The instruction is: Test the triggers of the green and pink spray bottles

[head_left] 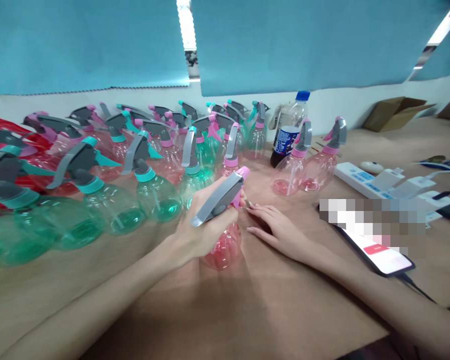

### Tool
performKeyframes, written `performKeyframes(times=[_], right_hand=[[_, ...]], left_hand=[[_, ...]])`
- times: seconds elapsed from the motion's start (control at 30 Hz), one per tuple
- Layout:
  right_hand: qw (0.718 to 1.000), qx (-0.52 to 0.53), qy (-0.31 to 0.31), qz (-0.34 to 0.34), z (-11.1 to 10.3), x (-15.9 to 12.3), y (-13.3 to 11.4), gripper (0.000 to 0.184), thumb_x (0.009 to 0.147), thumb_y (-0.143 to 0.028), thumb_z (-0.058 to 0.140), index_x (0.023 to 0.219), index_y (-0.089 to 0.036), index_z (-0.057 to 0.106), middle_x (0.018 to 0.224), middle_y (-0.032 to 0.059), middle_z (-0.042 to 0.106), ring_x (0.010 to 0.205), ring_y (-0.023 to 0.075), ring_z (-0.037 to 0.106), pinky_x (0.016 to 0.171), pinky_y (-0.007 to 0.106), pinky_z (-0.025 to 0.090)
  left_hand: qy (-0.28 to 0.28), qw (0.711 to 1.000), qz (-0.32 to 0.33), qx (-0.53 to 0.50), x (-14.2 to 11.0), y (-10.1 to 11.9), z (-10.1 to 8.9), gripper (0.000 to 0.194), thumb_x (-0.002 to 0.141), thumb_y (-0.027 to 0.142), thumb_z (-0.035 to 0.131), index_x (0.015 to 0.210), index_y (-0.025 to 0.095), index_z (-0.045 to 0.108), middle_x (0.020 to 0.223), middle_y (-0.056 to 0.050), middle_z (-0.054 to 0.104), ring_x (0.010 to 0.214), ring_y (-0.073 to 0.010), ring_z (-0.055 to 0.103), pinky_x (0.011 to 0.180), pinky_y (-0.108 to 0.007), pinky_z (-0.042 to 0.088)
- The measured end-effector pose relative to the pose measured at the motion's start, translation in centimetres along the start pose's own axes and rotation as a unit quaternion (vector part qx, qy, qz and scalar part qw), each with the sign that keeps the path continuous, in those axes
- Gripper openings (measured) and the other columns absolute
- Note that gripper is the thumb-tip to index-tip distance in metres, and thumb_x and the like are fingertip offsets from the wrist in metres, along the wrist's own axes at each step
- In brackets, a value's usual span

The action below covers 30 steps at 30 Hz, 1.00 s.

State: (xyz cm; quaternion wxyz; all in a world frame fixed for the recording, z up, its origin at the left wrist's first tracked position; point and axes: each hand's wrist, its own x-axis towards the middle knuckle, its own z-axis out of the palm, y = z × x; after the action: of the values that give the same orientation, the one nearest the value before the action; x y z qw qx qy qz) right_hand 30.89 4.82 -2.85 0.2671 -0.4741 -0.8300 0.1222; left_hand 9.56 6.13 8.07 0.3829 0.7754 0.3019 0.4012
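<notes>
My left hand (206,220) is wrapped round the neck of a pink spray bottle (223,247) that stands on the table. Its grey trigger head (217,199) with a pink nozzle sticks up above my fingers. My right hand (275,227) lies beside the bottle on the table top. Its fingers are stretched toward the nozzle tip, and the fingertips pinch something tiny that I cannot make out.
Several green and pink spray bottles (157,192) crowd the back and left of the brown table (247,310). Two pink ones (303,167) and a dark drink bottle (288,130) stand to the right. A phone (378,250), a power strip (371,182) and cardboard boxes (393,112) lie further right.
</notes>
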Motion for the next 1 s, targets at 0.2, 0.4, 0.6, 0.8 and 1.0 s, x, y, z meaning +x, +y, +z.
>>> performKeyframes(times=[0.2,0.4,0.6,0.8,1.0], right_hand=[[1.0,-0.004,0.003,0.0,0.01,0.01,-0.02,0.045,0.096,-0.041,0.052,0.13,-0.012,0.056,0.135,0.0184,0.059,0.127,0.0307,0.053,0.106,0.053,0.044],[1.0,-0.005,0.002,0.002,0.15,-0.01,0.07,0.045,0.096,-0.042,0.051,0.13,-0.012,0.056,0.134,0.0183,0.06,0.127,0.0313,0.053,0.106,0.054,0.044],[1.0,0.007,0.01,0.0,0.2,-0.08,0.14,0.045,0.096,-0.043,0.051,0.132,-0.017,0.055,0.134,0.0168,0.06,0.127,0.0309,0.053,0.106,0.055,0.044],[1.0,0.01,0.015,-0.003,0.15,-0.09,0.13,0.044,0.096,-0.042,0.051,0.134,-0.021,0.055,0.133,0.0151,0.061,0.127,0.0314,0.053,0.104,0.057,0.044],[1.0,-0.001,0.006,0.002,0.03,-0.04,0.02,0.044,0.096,-0.042,0.052,0.131,-0.016,0.056,0.134,0.0172,0.06,0.126,0.0311,0.053,0.104,0.054,0.045]], left_hand=[[0.001,1.0,0.011,0.009,0.1,0.08,-0.08,0.021,0.073,0.005,0.048,0.084,0.021,0.056,0.082,0.003,0.058,0.07,-0.011,0.052,0.051,-0.022,0.034],[-0.017,0.999,-0.038,-0.024,-0.3,-0.24,-0.11,0.038,0.076,0.01,0.049,0.11,0.024,0.06,0.08,0.004,0.057,0.052,-0.0077,0.037,0.052,-0.024,0.034],[0.003,0.999,-0.033,-0.006,-0.69,-0.48,0.16,0.038,0.08,0.012,0.052,0.114,0.027,0.059,0.072,0.006,0.049,0.056,-0.01,0.037,0.054,-0.025,0.032],[0.018,0.999,-0.029,0.014,-0.7,-0.48,0.39,0.036,0.08,0.011,0.053,0.112,0.025,0.059,0.066,0.006,0.043,0.056,-0.0106,0.034,0.052,-0.024,0.032],[0.018,0.999,-0.022,0.023,-0.67,-0.26,0.33,0.027,0.077,0.008,0.053,0.1,0.023,0.059,0.07,0.006,0.047,0.059,-0.0096,0.04,0.055,-0.022,0.037]])
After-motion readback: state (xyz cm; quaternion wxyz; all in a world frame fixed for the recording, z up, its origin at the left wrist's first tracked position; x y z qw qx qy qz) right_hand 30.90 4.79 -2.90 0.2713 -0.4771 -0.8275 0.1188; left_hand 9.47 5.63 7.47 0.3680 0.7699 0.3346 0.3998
